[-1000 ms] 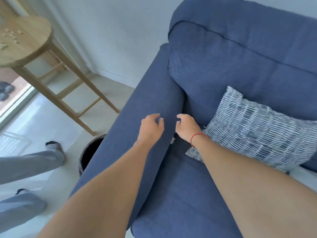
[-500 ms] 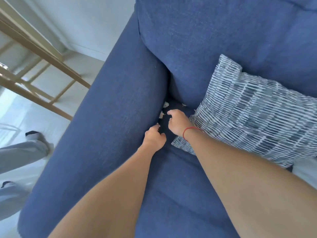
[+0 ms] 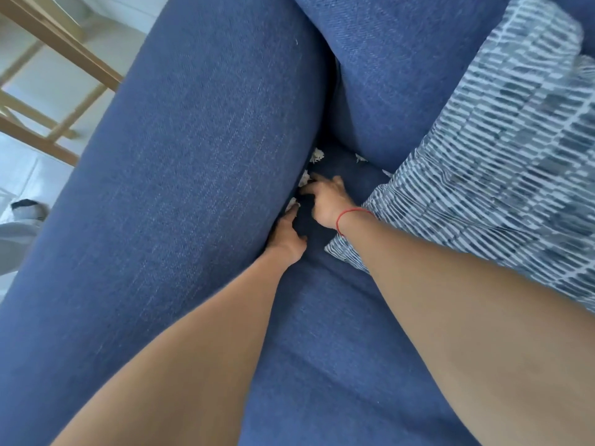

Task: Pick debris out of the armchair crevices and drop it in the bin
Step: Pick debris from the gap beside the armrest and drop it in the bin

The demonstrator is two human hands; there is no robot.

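1. Seat cushion [image 3: 338,365] fills the near view, crossed by two bare forearms reaching forward.
2. The left hand [image 3: 286,238] is laid at the gap between the seat and the armrest [image 3: 180,188], fingers loosely spread and nothing gripped; one fingertip is stretched toward a white scrap [image 3: 292,204] wedged in the gap.
3. The right hand [image 3: 325,201], marked by a red string [image 3: 349,213] at the wrist, is curled just beyond, with thumb and forefinger brought together at a second scrap [image 3: 304,178]. Whether that scrap is actually pinched cannot be told.
4. Further scraps are seen deeper in: one [image 3: 317,155] at the corner of the gap, another [image 3: 360,157] under the back cushion [image 3: 402,75].
5. A patterned pillow [image 3: 499,162] is propped to the right, touching the right wrist.
6. The picking step is judged to be in hand; next, a firm pinch and a lift out of the gap are called for, then a carry to the bin, which is not in view.
7. No brand, label or writing can be read.
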